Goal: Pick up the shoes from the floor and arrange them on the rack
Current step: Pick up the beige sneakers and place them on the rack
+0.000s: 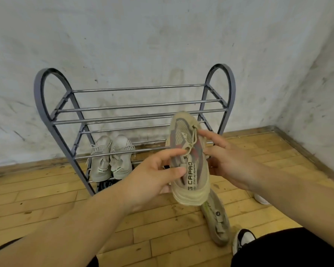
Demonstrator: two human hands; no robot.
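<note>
Held in mid-air before the grey metal shoe rack [135,105], toe pointing up and away: a beige knit sneaker [189,157]. Gripped by the left hand [154,176] at the near side, thumb on the tongue strap, other fingers curled underneath. Steadied by the right hand [226,160] with fingers nearly straight against the laces and far side, touching rather than clamping. Probably light. Soft mesh upper, likely to buckle under a squeeze; loose laces apt to snag on a rail. Firmer purchase at the heel or along the thick foam sole. Just below on the wooden floor [46,205], the matching sneaker [217,218]. Already on the lower tier, at the left, a pair of white sneakers [110,157].
</note>
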